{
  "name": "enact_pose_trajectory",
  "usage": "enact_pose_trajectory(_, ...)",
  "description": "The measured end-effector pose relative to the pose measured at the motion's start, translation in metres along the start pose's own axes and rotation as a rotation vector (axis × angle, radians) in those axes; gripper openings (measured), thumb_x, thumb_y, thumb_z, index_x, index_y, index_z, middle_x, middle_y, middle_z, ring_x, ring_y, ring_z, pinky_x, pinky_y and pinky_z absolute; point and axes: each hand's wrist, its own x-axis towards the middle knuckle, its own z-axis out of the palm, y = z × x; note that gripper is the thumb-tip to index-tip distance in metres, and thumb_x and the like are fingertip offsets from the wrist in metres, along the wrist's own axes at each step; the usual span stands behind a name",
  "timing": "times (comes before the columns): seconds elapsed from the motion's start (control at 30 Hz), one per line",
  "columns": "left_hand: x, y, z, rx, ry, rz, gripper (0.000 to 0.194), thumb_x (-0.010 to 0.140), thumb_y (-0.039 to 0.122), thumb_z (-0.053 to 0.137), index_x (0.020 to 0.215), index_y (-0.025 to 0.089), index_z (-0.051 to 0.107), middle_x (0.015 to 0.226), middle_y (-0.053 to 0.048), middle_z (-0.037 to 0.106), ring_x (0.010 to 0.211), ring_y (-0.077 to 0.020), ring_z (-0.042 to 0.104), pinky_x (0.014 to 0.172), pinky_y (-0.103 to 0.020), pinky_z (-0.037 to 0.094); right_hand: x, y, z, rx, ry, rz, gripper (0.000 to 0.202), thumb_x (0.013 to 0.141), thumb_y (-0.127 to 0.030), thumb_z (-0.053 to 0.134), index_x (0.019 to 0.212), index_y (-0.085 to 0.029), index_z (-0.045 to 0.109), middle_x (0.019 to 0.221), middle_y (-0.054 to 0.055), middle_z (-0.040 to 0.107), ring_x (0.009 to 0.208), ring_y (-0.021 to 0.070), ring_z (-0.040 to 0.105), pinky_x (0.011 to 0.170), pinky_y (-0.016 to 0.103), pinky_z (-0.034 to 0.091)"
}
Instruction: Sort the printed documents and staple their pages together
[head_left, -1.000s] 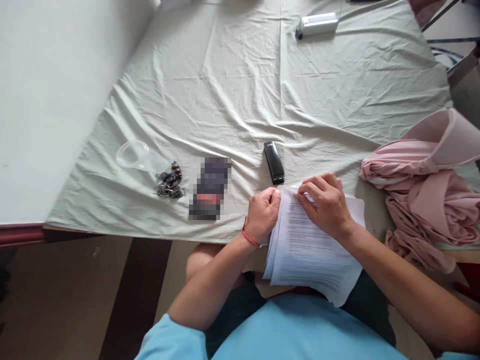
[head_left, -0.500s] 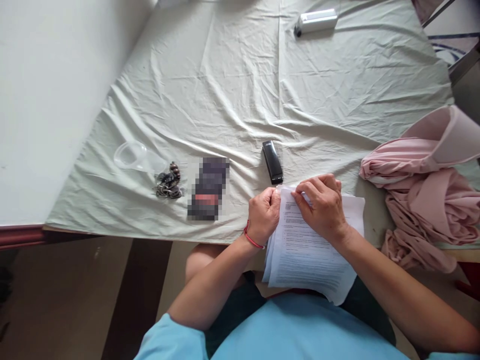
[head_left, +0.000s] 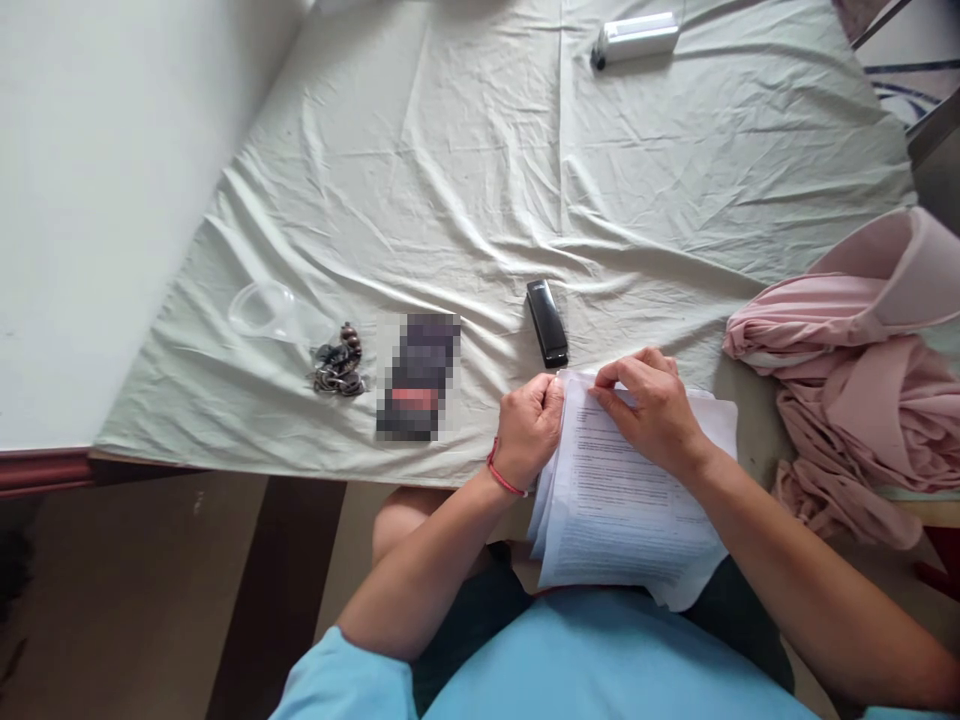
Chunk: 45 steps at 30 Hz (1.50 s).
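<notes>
Printed sheets of paper (head_left: 630,500) lie in a loose stack over the table's front edge, their lower part hanging toward my lap. My left hand (head_left: 529,425), with a red cord at the wrist, is closed on the stack's upper left corner, thumb on top. My right hand (head_left: 645,405) pinches the top sheet near its upper edge between thumb and fingers. Just beyond the papers rests a black stapler (head_left: 547,323), touched by neither hand.
Left of the stapler lies a blurred dark rectangular object (head_left: 417,378). Beside it are a bunch of keys (head_left: 339,365) and a clear plastic cup (head_left: 262,310). Pink cloth (head_left: 862,370) is heaped at the right. A silvery bottle (head_left: 637,38) lies at the far side.
My right hand has shifted slightly right with the top sheet, whose right edge now reaches farther right. The sheets at the left edge look more fanned. My left hand keeps its grip.
</notes>
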Motion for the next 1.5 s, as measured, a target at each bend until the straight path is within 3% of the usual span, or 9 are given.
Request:
enact_pose_trajectory(0.17,0.006,0.001,-0.008,-0.092,-0.134,-0.028,0.037,0.102,0.041,0.049,0.073,0.018,0.056,0.067,0.001,0.055,0.066,-0.0129,0.048,0.063,-0.027,0.036,0.013,0.008,-0.006,-0.017,-0.002,-0.107,0.014,0.102,-0.025,0.062,0.087,-0.024,0.06,0.079,0.001,0.07,0.087,0.0225,0.055,0.085,0.039,0.036)
enact_pose_trajectory(0.4,0.008,-0.001,-0.013,-0.233,-0.215,-0.099,0.04,0.101,0.05,0.051,0.081,0.017,0.062,0.072,0.001,0.053,0.066,-0.0122,0.042,0.059,-0.026,0.034,0.042,0.017,-0.016,-0.044,-0.07,-0.215,0.017,0.104,-0.027,0.057,0.087,-0.025,0.059,0.082,0.002,0.072,0.09,0.0231,0.053,0.086,0.04,0.036)
enact_pose_trajectory(0.67,0.007,-0.004,-0.011,-0.242,-0.187,-0.1,0.041,0.101,0.051,0.051,0.075,0.02,0.056,0.066,0.002,0.047,0.062,-0.0122,0.039,0.054,-0.025,0.033,0.051,0.015,-0.018,-0.08,-0.231,-0.172,0.02,0.103,-0.028,0.054,0.083,-0.026,0.059,0.084,0.003,0.072,0.094,0.0247,0.053,0.091,0.042,0.035)
enact_pose_trajectory(0.93,0.006,0.0,-0.011,-0.203,-0.175,-0.081,0.039,0.102,0.048,0.05,0.078,0.019,0.059,0.069,0.001,0.049,0.065,-0.0122,0.04,0.057,-0.025,0.033,0.049,0.017,-0.015,-0.072,-0.196,-0.204,0.021,0.104,-0.028,0.053,0.084,-0.025,0.059,0.083,0.004,0.071,0.094,0.0243,0.053,0.091,0.041,0.035)
enact_pose_trajectory(1.13,0.006,-0.001,-0.011,-0.219,-0.18,-0.114,0.036,0.101,0.045,0.05,0.08,0.019,0.064,0.058,0.003,0.044,0.06,-0.0134,0.044,0.057,-0.026,0.036,0.048,0.016,-0.013,-0.052,-0.232,-0.19,0.021,0.104,-0.029,0.053,0.084,-0.025,0.059,0.083,0.003,0.07,0.095,0.0243,0.053,0.091,0.042,0.034)
enact_pose_trajectory(1.33,0.007,-0.002,-0.013,-0.233,-0.213,-0.113,0.032,0.099,0.039,0.053,0.099,0.018,0.077,0.055,0.002,0.051,0.063,-0.0162,0.055,0.061,-0.027,0.045,0.048,0.017,-0.012,-0.033,-0.235,-0.179,0.02,0.104,-0.03,0.055,0.085,-0.026,0.059,0.084,0.003,0.071,0.094,0.0243,0.053,0.091,0.042,0.035)
enact_pose_trajectory(1.5,0.009,-0.003,-0.015,-0.211,-0.248,-0.092,0.033,0.098,0.037,0.053,0.102,0.017,0.079,0.056,0.001,0.056,0.065,-0.0171,0.059,0.061,-0.027,0.046,0.045,0.021,-0.011,-0.009,-0.208,-0.159,0.016,0.102,-0.026,0.057,0.087,-0.026,0.062,0.083,0.002,0.072,0.095,0.0243,0.057,0.092,0.044,0.036)
